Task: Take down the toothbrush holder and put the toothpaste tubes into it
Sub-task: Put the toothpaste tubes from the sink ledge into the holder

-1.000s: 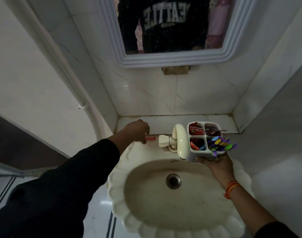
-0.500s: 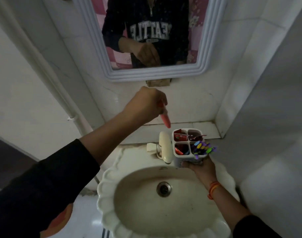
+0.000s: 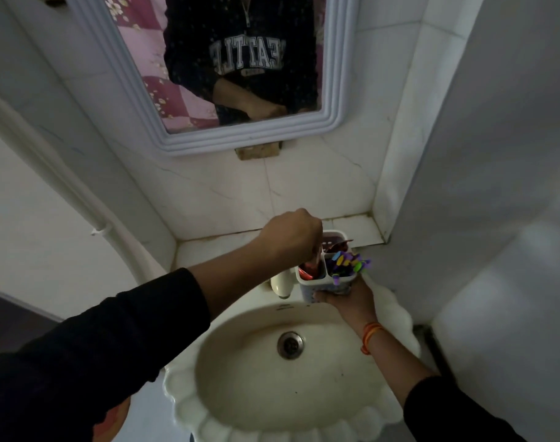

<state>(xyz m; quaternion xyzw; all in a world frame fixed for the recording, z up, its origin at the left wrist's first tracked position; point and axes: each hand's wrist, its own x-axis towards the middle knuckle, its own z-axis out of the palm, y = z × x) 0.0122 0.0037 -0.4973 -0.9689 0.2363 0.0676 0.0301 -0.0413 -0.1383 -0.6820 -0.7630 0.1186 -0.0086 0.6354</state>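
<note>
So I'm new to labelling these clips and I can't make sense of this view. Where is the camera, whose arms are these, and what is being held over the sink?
There is no machine here: a person wears a wide-angle camera on the head, looking forward and down, so you see their own two arms. The mirror on the wall reflects their dark sweatshirt.

The right hand holds a white toothbrush holder from below, above the back edge of the sink, next to the tap. The holder is split into compartments; one is full of colourful toothbrushes.

The left hand is closed on a reddish toothpaste tube and is lowering it into the near left compartment. The basin itself holds nothing but its drain.
</note>
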